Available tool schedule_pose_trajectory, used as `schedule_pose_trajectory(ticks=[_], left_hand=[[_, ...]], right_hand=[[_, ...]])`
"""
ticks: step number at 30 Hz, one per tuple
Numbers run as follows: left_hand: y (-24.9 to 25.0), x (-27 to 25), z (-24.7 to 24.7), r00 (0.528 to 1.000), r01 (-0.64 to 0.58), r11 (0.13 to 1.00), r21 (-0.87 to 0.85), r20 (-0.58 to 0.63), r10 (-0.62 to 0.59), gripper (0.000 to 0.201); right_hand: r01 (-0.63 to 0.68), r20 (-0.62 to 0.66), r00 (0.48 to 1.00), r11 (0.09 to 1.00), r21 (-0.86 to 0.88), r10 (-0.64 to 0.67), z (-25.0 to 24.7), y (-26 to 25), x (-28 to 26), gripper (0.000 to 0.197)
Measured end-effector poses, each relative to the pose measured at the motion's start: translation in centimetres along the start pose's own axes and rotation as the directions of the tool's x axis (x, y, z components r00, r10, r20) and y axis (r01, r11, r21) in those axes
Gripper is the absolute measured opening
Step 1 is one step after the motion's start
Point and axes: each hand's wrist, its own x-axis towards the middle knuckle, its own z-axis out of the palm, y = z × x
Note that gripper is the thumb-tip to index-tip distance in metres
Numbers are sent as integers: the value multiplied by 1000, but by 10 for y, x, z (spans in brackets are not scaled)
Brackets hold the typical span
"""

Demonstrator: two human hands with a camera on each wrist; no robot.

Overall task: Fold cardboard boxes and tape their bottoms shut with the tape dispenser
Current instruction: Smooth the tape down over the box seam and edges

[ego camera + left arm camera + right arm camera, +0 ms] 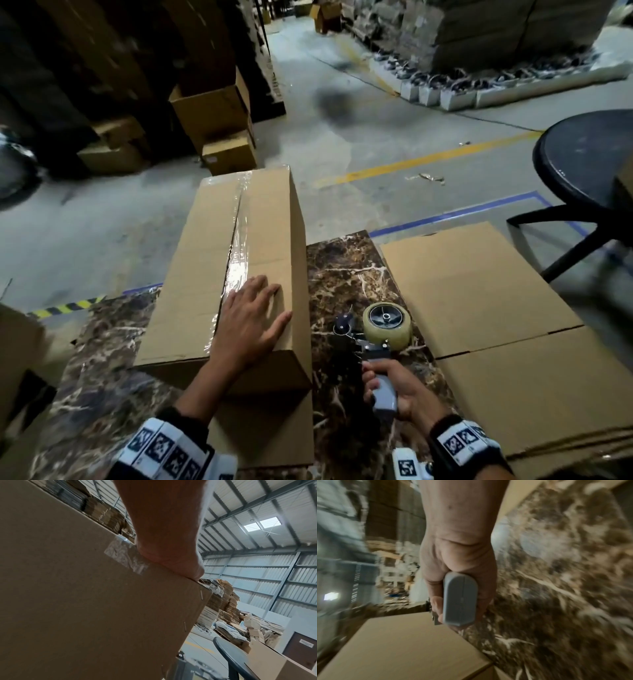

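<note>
A long folded cardboard box lies on the marble-patterned table, its top seam covered by a strip of clear tape. My left hand rests flat on the box's near end, fingers spread and straight; in the left wrist view the palm presses on the box beside a tape end. My right hand grips the grey handle of the tape dispenser, which sits on the table just right of the box. The right wrist view shows the handle in my right hand.
Flat cardboard sheets lie stacked on the right of the table. A round black stool stands at the right. Stacked boxes line the far left of the floor. Yellow and blue lines mark the concrete.
</note>
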Motion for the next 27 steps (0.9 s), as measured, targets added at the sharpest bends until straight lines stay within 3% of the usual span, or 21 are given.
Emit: schedule_pose_trajectory(ticks=[4, 6, 7, 8, 9, 10, 11, 12, 14, 16, 19, 21, 22, 24, 27], left_hand=[[1, -1, -3, 1000, 11, 998, -59, 4, -10, 66], [3, 0, -4, 998, 0, 972, -236, -60, -15, 53], [6, 1, -12, 992, 32, 921, -387, -97, -75, 45], [10, 3, -21, 982, 85, 819, -567, -92, -166, 39], [16, 6, -36, 962, 179, 621, -763, 3, -274, 37], [24, 9, -48, 932, 294, 332, -897, 191, -309, 41], [28, 12, -59, 894, 395, 37, -918, 375, -243, 49], [30, 13, -73, 867, 456, -179, -872, 480, -131, 58], [25, 10, -92, 852, 491, -401, -774, 522, 36, 61], [16, 3, -108, 855, 490, -463, -739, 510, 93, 42], [-13, -16, -115, 846, 500, -500, -707, 521, 109, 34], [-28, -27, -112, 824, 516, -507, -690, 562, 73, 29], [-38, -35, -110, 812, 516, -538, -667, 580, 61, 25], [-54, -48, -105, 804, 491, -628, -604, 592, 59, 19], [-68, -67, -102, 804, 442, -668, -598, 595, -1, 19]], right_hand=[[170, -71, 978, 945, -278, -197, 25, -15, -28, 17], [277, -48, 937, 821, -499, -345, 48, -24, -51, 14], [324, -29, 906, 736, -594, -423, 63, -27, -64, 15], [377, 0, 864, 648, -662, -503, 76, -28, -77, 16], [439, 51, 813, 552, -709, -580, 92, -30, -91, 17], [498, 129, 774, 470, -729, -620, 105, -29, -104, 21], [538, 215, 748, 385, -750, -628, 119, -28, -114, 30], [551, 289, 737, 296, -780, -610, 134, -25, -122, 40], [521, 361, 730, 132, -843, -580, 156, -15, -130, 50], [517, 375, 699, 67, -853, -609, 171, -5, -136, 54], [557, 408, 671, 58, -829, -619, 200, 17, -140, 51], [583, 426, 701, 116, -804, -573, 214, 28, -140, 35], [575, 423, 718, 129, -808, -553, 217, 31, -134, 42], [549, 412, 732, 111, -829, -543, 230, 36, -129, 39], [514, 414, 760, 74, -855, -500, 252, 40, -129, 25]])
